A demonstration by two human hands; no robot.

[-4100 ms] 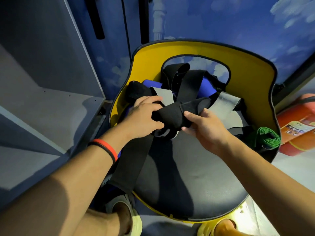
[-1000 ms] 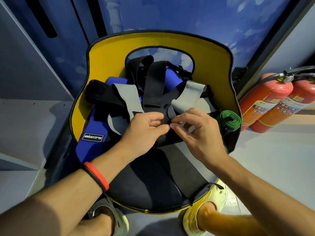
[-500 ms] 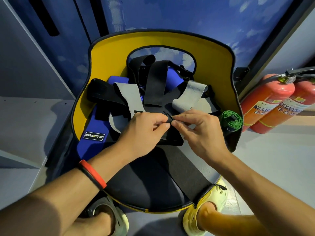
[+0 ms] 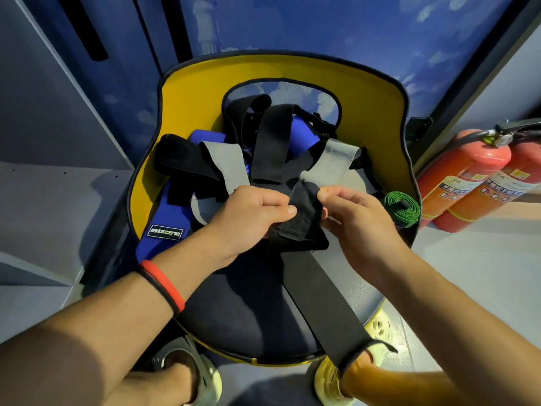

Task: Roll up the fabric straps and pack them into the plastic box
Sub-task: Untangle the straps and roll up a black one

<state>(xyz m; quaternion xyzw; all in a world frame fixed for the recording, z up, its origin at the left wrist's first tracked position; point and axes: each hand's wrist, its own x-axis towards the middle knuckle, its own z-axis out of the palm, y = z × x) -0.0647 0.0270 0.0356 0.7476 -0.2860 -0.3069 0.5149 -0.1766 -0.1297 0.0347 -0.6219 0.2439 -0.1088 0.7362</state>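
Left grip [image 4: 251, 221] and right grip [image 4: 357, 221] are both closed in a pinch on the folded upper end of a black strap [image 4: 322, 303], held just above the dark seat [image 4: 240, 306] of a yellow-backed chair. Its free length is laid across the seat and hangs over the front edge. A blue strap [image 4: 167, 215] and grey straps [image 4: 225, 159] are heaped loose against the backrest, and a rolled green strap [image 4: 402, 208] is set at the seat's right edge.

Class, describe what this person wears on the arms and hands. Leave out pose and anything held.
The left hand and right hand are bare: no gloves, no visible rings. No sleeves show on the forearms. The left wrist wears a red wristband with a thin black band beside it; the right wrist wears nothing.
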